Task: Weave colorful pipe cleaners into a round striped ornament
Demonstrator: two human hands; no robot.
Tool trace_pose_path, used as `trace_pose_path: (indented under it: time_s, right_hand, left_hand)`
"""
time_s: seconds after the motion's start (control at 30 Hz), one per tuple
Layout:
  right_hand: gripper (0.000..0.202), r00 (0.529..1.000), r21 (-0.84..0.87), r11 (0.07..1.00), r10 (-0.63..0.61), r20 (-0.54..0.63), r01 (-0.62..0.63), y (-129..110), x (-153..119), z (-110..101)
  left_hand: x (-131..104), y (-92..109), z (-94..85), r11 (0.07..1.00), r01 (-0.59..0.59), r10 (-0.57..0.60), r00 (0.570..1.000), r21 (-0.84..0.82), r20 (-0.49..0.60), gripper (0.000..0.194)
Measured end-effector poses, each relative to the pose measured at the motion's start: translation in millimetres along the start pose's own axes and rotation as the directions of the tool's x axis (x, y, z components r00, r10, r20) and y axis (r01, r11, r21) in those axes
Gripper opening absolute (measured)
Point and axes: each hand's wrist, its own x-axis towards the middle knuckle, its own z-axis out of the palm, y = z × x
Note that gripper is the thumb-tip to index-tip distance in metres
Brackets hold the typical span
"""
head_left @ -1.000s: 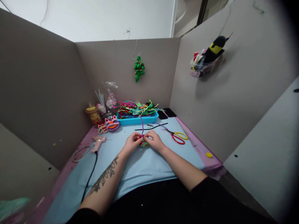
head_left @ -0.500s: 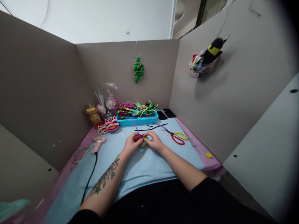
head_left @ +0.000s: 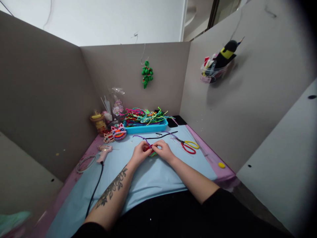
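Both my hands meet over the middle of the blue-covered table. My left hand (head_left: 141, 152) is closed, its thumb and fingertips pinching a small red and green pipe-cleaner piece (head_left: 154, 153). From the other side my right hand (head_left: 162, 149) pinches the same piece, fingertips almost touching the left thumb. A purple pipe cleaner (head_left: 141, 136) rises out from between the hands and bends away to the left. My fingers hide most of the piece, so its shape cannot be made out.
A blue tray (head_left: 146, 128) heaped with coloured pipe cleaners stands behind. Scissors (head_left: 188, 146) lie to the right, beyond a black pipe cleaner (head_left: 162, 136). To the left are a pink glue gun (head_left: 105, 153) with its cord and a finished lion-like face (head_left: 119, 132).
The loose end of the purple pipe cleaner has swung down to the left, from nearly upright to a low bend. My hands have barely shifted.
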Motion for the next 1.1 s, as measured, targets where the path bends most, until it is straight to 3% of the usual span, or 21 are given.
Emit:
trace_pose_path:
  time_s: [0.23, 0.4, 0.5, 0.67, 0.77, 0.93, 1.1]
  right_hand:
    - [0.013, 0.999, -0.008, 1.000, -0.010, 0.032, 0.010, -1, 1, -1]
    - [0.010, 0.998, -0.017, 0.998, -0.058, 0.013, 0.058, -2, 1, -2]
    - [0.006, 0.994, -0.026, 0.994, -0.104, -0.040, 0.103, -5, 0, -2]
    - [0.005, 0.991, -0.030, 0.991, -0.131, -0.005, 0.131, -11, -1, 1]
    - [0.006, 0.995, 0.024, 0.995, -0.099, -0.009, 0.099, -11, 0, 2]
    - [0.008, 0.998, 0.142, 0.990, 0.026, -0.050, -0.018, -6, 2, 0]
    - [0.014, 0.999, 0.245, 0.969, 0.037, -0.021, -0.031, -2, 6, -5]
  left_hand:
    - [4, -2, -3.0, 0.992, 0.086, -0.083, 0.996, -0.094, 0.044, 0.030]
    - [8, -5, -4.7, 0.969, 0.161, -0.162, 0.987, -0.189, 0.010, 0.038]
    - [7, -2, -3.8, 0.968, 0.157, -0.162, 0.987, -0.196, -0.013, 0.035]
    - [6, 2, -1.8, 0.969, 0.180, -0.188, 0.982, -0.167, -0.031, 0.034]
    - [5, 3, -0.2, 0.963, 0.195, -0.201, 0.979, -0.189, -0.014, 0.038]
    - [4, 4, 3.1, 0.966, 0.176, -0.155, 0.980, -0.187, 0.122, 0.049]
    - [4, 7, 0.0, 0.971, 0.163, -0.161, 0.987, -0.172, 0.029, 0.043]
